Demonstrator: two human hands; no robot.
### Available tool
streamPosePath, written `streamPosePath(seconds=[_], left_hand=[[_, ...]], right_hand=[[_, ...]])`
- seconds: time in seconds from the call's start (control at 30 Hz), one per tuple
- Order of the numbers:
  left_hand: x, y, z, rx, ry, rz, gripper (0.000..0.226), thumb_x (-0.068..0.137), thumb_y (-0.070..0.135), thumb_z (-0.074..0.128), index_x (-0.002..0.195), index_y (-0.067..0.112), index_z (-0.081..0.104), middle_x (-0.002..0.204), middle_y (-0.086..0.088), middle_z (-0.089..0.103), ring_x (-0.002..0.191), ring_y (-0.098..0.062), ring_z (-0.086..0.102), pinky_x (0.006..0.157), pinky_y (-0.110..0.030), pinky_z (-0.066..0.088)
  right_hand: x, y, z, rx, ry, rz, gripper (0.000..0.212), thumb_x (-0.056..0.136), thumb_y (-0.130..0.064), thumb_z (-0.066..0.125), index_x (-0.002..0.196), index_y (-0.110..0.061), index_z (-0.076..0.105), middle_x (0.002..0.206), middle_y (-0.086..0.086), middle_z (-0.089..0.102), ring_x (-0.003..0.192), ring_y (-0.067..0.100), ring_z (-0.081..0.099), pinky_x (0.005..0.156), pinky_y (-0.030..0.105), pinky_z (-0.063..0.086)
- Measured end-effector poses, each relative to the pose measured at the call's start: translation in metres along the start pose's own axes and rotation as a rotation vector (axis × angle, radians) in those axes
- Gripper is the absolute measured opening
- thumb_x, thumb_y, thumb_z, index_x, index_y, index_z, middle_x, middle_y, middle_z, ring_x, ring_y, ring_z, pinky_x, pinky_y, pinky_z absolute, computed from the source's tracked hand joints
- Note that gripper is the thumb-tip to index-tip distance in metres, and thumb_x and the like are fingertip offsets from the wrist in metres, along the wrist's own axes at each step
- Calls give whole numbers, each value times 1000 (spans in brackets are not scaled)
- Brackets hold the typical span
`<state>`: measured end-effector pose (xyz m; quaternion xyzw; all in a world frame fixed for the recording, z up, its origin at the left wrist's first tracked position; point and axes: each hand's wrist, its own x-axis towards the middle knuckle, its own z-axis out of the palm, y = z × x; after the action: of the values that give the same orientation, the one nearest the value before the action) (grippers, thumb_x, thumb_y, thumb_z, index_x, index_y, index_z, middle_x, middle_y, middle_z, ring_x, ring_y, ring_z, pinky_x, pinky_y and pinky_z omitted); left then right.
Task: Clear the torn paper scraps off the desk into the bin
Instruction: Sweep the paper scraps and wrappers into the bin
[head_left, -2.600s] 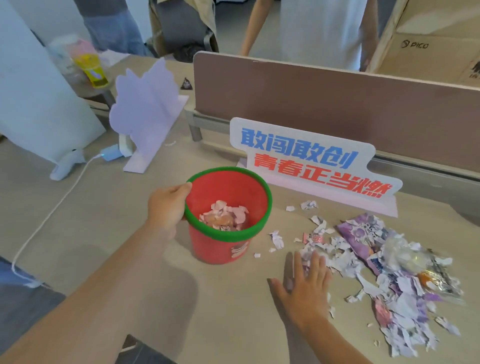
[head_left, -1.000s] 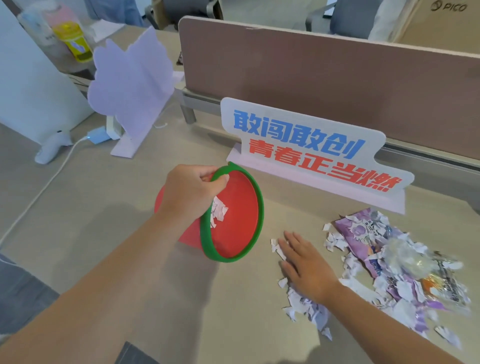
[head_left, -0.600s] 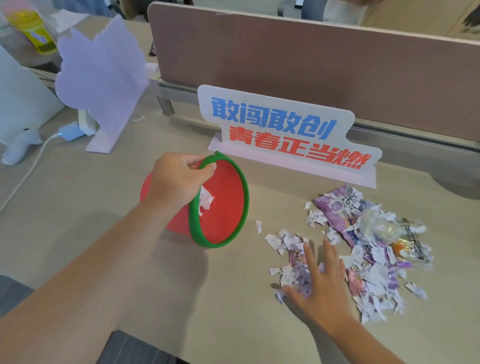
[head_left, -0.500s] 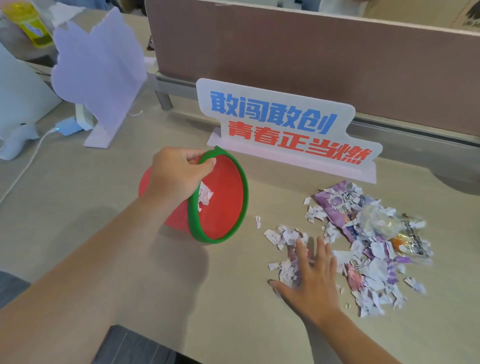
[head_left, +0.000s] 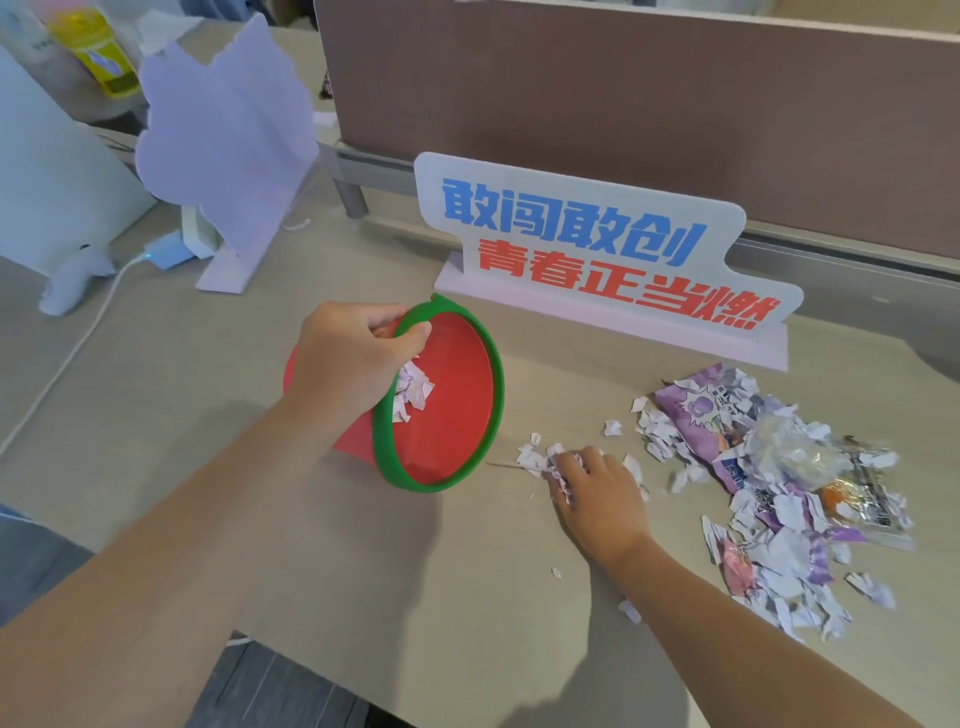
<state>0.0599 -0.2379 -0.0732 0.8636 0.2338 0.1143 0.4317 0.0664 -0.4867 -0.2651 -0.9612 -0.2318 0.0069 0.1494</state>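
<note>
A small red bin (head_left: 452, 410) with a green rim lies tipped on its side, its mouth facing right, with a few scraps (head_left: 413, 389) inside. My left hand (head_left: 348, 364) grips its upper rim. My right hand (head_left: 597, 491) lies palm down on the desk just right of the bin's mouth, fingers curled over a small clump of white scraps (head_left: 540, 460). A larger heap of torn purple and white paper (head_left: 769, 499), mixed with crumpled plastic wrappers, spreads further right.
A white sign (head_left: 597, 244) with blue and red characters stands behind the bin, in front of a brown partition (head_left: 623, 93). A lilac cut-out stand (head_left: 228, 140), a charger and white cable (head_left: 78, 338) sit at the left. The desk's front edge (head_left: 311, 670) is near.
My left hand has tipped the bin from upright onto its side. My right hand has swept a clump of scraps leftward across the desk, closer to the bin's mouth.
</note>
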Motion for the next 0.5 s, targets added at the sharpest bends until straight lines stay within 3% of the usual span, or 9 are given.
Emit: streamPosePath(seconds=[0.07,0.13,0.23,0.33,0.4,0.5], left_hand=[[1,-2,-2,-8,10,-5,13,77,28,73,90,28,76,58,24,67,55,9,59,61,-6,47],[0,-3,-4,-13,13,0,14,78,27,73,92,26,76,50,25,63,52,11,57,56,-3,42],[-1,-3,-4,-9,8,26,18,79,23,73,96,20,77,46,27,59,50,12,55,55,-1,38],[-2,-4,-8,-29,4,39,17,79,21,73,95,18,77,50,19,65,52,8,57,57,-9,44],[-1,-4,-9,-45,-2,36,13,79,22,73,91,19,78,54,9,68,54,3,55,60,-19,49],[2,-3,-12,-65,13,9,3,79,22,73,80,20,76,70,-8,74,61,-5,55,69,-31,52]], right_hand=[[6,-5,-5,-17,-92,8,21,85,-29,47,94,-16,60,81,5,64,69,32,62,51,31,42],[20,-13,-18,39,-140,145,21,90,-28,44,99,-13,55,91,7,62,82,35,62,58,31,37],[40,-40,-53,293,-83,274,17,91,-26,45,92,-10,51,85,7,57,81,34,58,61,31,33],[55,-94,-85,423,-32,37,19,92,-27,47,91,-9,53,81,7,59,74,28,55,59,30,31],[69,-128,-87,393,-123,-120,20,91,-29,48,92,-9,51,89,12,60,79,30,56,61,32,33],[86,-157,-77,318,-270,-176,32,90,-34,50,110,-9,51,105,18,56,97,35,53,73,38,39]])
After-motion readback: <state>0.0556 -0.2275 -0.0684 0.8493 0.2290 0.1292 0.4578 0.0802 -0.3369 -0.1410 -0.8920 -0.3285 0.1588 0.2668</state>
